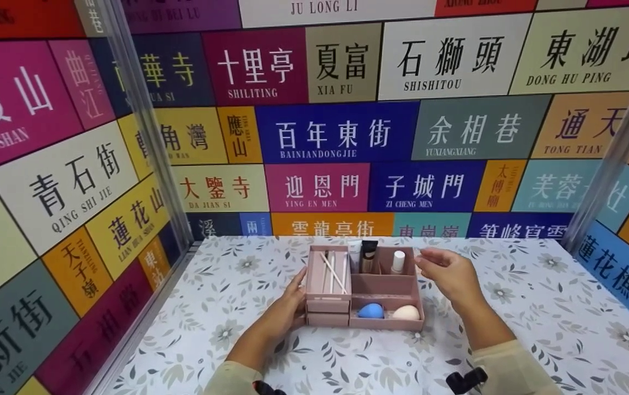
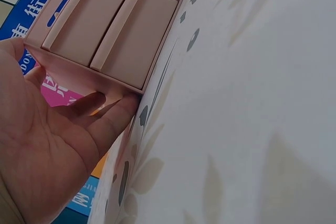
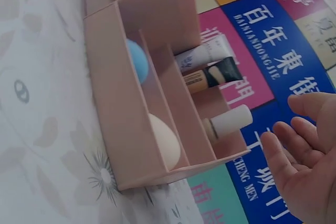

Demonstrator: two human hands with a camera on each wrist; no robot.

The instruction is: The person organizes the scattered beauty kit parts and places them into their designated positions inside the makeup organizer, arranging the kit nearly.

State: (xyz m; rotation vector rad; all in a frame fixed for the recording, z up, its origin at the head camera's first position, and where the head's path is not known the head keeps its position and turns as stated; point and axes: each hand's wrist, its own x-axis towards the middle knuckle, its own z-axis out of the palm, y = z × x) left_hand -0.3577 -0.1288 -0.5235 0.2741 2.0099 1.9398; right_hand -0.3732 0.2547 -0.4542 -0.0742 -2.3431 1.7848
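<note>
A pink desk organizer stands on the table. Its front compartment holds a blue makeup sponge and a cream makeup sponge. At the back are a white tube, a black-capped tube and a white-capped bottle. Several thin sticks lie in the top left tray, above two closed drawers. My left hand touches the organizer's left side, its thumb near the upper edge and its fingers lower down. Beside the back right corner, my right hand is apart from the organizer, fingers loosely bent and holding nothing.
A white cloth with a leaf and flower print covers the table. Colourful sign-patterned walls rise behind it and on both sides, with clear corner posts between them. The organizer's middle compartment shows bare pink walls.
</note>
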